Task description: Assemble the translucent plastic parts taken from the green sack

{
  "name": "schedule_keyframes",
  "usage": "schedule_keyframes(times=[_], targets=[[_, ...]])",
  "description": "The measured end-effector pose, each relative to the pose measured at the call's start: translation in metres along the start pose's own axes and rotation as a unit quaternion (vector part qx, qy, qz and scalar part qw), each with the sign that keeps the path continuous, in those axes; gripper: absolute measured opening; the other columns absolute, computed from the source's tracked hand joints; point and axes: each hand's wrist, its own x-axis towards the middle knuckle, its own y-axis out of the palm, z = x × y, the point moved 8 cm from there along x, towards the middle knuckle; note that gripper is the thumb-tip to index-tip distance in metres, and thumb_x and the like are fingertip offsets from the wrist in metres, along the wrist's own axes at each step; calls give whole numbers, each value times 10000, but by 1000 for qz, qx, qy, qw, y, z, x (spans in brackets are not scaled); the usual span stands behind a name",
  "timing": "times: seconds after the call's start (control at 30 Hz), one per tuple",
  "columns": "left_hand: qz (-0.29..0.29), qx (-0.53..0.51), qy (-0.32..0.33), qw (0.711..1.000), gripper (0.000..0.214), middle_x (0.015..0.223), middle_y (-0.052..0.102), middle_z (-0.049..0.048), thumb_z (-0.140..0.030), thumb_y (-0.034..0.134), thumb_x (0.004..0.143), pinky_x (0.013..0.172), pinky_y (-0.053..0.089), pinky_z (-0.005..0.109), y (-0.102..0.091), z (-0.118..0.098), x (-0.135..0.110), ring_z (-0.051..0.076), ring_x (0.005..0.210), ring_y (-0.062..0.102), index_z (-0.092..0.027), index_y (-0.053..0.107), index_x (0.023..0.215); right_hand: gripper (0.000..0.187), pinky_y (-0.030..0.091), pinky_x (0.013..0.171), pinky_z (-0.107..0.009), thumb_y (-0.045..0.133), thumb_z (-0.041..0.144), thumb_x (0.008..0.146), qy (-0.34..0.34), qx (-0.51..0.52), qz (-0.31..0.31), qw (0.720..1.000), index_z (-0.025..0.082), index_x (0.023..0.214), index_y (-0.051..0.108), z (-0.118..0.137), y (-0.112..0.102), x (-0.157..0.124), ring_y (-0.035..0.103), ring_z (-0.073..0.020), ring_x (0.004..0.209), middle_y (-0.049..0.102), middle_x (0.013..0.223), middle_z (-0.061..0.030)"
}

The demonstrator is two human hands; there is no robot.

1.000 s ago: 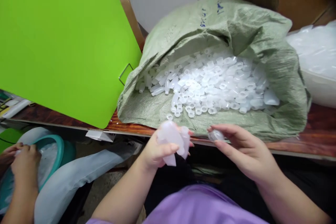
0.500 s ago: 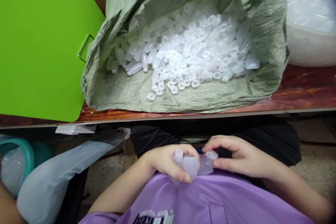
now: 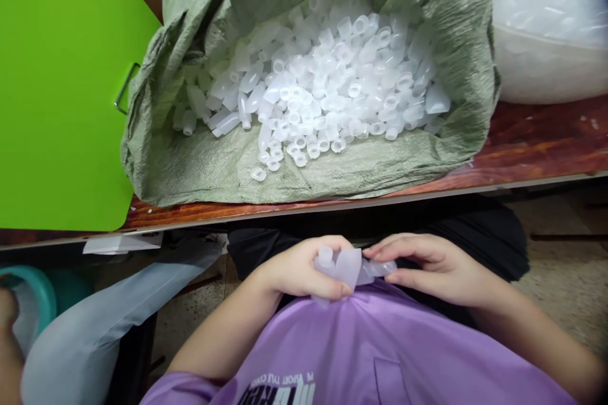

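Note:
My left hand [image 3: 304, 272], held low in front of the purple shirt, is closed around several small translucent white plastic bottles [image 3: 349, 267]. One short round neck sticks up beside its thumb. My right hand [image 3: 434, 269] is closed just to the right, its thumb and fingertips pinching another translucent plastic bottle [image 3: 386, 267] that lies against the left hand's bunch. Fingers hide part of these pieces. Beyond both hands, a heap of similar little bottles [image 3: 332, 88] fills the mouth of an open green woven sack [image 3: 213, 171].
The sack rests on a reddish-brown wooden table [image 3: 536, 139] near its front edge. A green board [image 3: 61, 107] with a metal handle stands left, a full clear plastic bag [image 3: 551, 63] right. At lower left are a teal bucket [image 3: 42, 291] and another person's arm [image 3: 9, 342].
The view has shifted, so the sack and table sit further left. Both hands are slightly higher in the picture, and the bottle at my right fingertips has tipped over sideways.

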Motion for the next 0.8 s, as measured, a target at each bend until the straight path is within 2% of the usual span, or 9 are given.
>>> schedule_keyframes(times=[0.13,0.23,0.3,0.37,0.47,0.53,0.63,0.7,0.8], targets=[[-26,7,-11,1000,373,757,563,-6,-229,719,591,548,403,197,-6,1,9,88,614,498,-147,548,912,212,499,870,-325,588,237,811,-13,-35,41,998,226,1009,662,-2,-3,9,618,-176,996,666,1080,-63],[-44,32,-19,998,332,709,539,-24,-194,670,608,514,380,191,-8,5,14,73,566,463,-147,545,912,225,521,807,-300,612,289,794,26,-29,11,999,202,996,658,-19,-7,15,637,-170,910,669,1020,-69],[-60,85,-10,995,306,711,533,-31,-164,626,617,518,371,192,-9,6,15,74,571,457,-158,558,915,259,539,740,-288,624,335,779,69,-2,-9,998,182,987,647,-34,-7,17,648,-159,815,674,938,-65],[-76,172,24,982,303,766,559,-20,-144,605,606,575,399,209,-9,2,15,98,644,496,-174,584,907,279,546,712,-283,627,349,776,92,14,-4,996,175,994,636,-44,-2,18,651,-151,770,675,889,-54],[-84,284,105,949,311,911,598,16,-124,590,592,749,432,256,-5,-11,12,157,837,545,-188,609,896,213,525,796,-302,598,307,806,30,-41,0,999,198,981,651,-39,2,19,641,-161,872,670,958,-57],[-64,318,149,934,324,967,603,34,-109,565,603,826,423,269,0,-19,9,174,917,547,-191,613,912,186,510,833,-304,578,279,822,-22,-92,-11,995,219,979,660,-33,3,18,629,-163,925,667,1000,-59],[-42,349,170,921,365,1018,597,48,-105,543,619,858,418,283,3,-23,7,185,953,547,-200,613,965,208,535,761,-277,577,272,824,-24,-129,-31,991,221,1014,644,-33,4,16,646,-151,849,679,953,-59],[-44,350,167,921,368,1027,592,51,-108,547,618,866,415,295,0,-22,7,192,961,545,-202,614,967,204,541,743,-266,566,254,829,-33,-147,-45,988,217,1015,641,-30,5,15,651,-147,831,681,940,-60],[-28,284,143,948,350,989,600,40,-108,572,608,813,433,276,-7,-12,8,176,899,555,-190,608,946,213,528,783,-246,493,172,855,-105,-171,-38,979,224,981,657,-15,11,12,645,-136,900,676,1011,-62]])
